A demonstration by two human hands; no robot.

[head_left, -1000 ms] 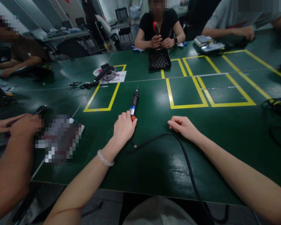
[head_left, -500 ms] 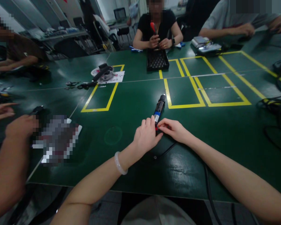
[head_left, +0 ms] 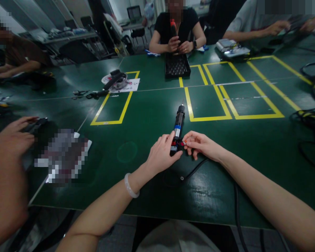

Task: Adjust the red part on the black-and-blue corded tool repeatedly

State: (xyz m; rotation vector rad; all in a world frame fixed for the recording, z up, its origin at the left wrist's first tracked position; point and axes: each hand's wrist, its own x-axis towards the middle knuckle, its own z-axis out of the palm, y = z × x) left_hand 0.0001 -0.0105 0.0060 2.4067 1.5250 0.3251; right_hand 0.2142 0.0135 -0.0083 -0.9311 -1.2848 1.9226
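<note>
An electric screwdriver (head_left: 179,120), black with a blue band and a silver section, lies on the green table with its thin tip pointing away from me. My left hand (head_left: 162,150) is closed around its near end, a white bangle on the wrist. Thumb and finger of my right hand (head_left: 198,144) pinch a small red and orange piece (head_left: 183,143) at the screwdriver's right side; whether it is joined to the tool I cannot tell. Below my hands a black cable (head_left: 195,170) runs across the table, with a small ring-shaped end (head_left: 182,178) near it.
Yellow tape rectangles (head_left: 211,118) mark the table. A black tray (head_left: 177,68) stands before a person opposite, who holds a red-and-black tool. Farther left are a roll with a black tool (head_left: 115,80) and a blurred packet (head_left: 68,154) near another person's hands. Coiled cables (head_left: 311,122) lie right.
My right hand has moved slightly right with the red and orange piece, drawing away from my left hand. More of the screwdriver's near end shows. The neighbour's hands at left have come together.
</note>
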